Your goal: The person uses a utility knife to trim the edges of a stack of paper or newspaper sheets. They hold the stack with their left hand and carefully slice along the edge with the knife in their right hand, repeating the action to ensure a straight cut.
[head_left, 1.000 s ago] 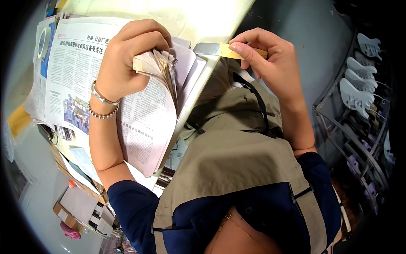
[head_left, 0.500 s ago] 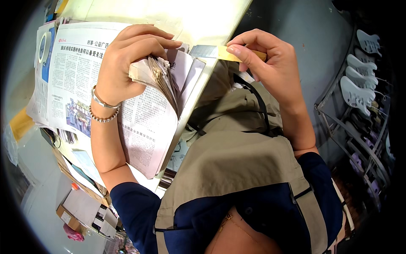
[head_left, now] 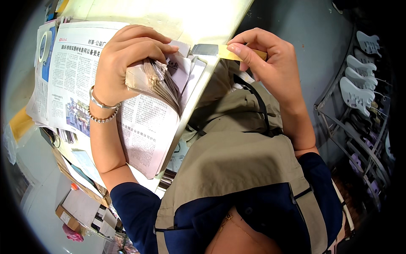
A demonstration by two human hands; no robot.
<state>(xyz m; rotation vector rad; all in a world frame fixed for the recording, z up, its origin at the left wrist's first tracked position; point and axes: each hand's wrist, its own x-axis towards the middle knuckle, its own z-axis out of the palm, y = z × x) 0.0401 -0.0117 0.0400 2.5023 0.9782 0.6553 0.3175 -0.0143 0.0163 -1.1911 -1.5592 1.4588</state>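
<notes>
My left hand point(head_left: 131, 63) is curled over a stack of newspaper sheets point(head_left: 148, 144) at the table's edge, bending their upper corner back so the layered edges point(head_left: 158, 80) fan out. Its fingertips rest near the top of the fold, and the thumb is hidden. Across the table edge, my right hand point(head_left: 266, 59) pinches the yellow end of a flat blade point(head_left: 206, 50). The blade's grey part lies level over the table edge, its tip beside the newspaper stack and just right of my left fingertips. I cannot tell whether the tip touches the paper.
More newspapers point(head_left: 80, 84) cover the left of the white table point(head_left: 177, 21), with a roll of tape point(head_left: 44, 46) on top. Boxes point(head_left: 80, 207) stand at lower left. White guitar-shaped pieces point(head_left: 357, 91) hang on a metal rack point(head_left: 338, 127) at right.
My left hand has shifted slightly left, drawing the bent paper edges with it and fanning them a little wider. My right hand and the blade have hardly moved.
</notes>
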